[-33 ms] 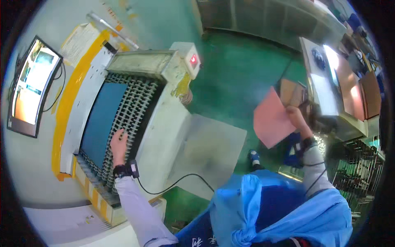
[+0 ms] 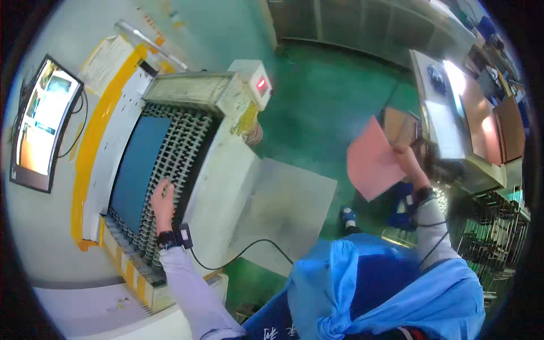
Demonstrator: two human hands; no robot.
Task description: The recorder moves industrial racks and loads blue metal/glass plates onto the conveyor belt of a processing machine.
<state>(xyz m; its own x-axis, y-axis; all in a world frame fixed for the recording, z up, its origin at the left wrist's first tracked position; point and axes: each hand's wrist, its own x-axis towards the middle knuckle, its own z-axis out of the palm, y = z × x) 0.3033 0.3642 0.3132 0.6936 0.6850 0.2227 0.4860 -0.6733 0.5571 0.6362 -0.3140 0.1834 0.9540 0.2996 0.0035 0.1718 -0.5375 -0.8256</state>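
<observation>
A flat blue panel lies on a bed of rollers in a machine on the left. Over the rollers, beside the panel's right edge, is my left hand; its fingers are loosely bent and a little apart, and nothing shows in them. Whether its fingertips touch the rollers or the panel's edge I cannot tell. On the right, my right hand pinches the edge of a pink sheet held in the air above the floor.
A monitor hangs at the far left. The machine carries a box with a red display. A grey mat lies on the green floor. At right stand a workbench with a copper-coloured panel and a metal rack. A cable trails from my left wrist.
The surroundings have shifted slightly in the picture. Both hands keep nearly the same pose, and the pink sheet stays in my right hand.
</observation>
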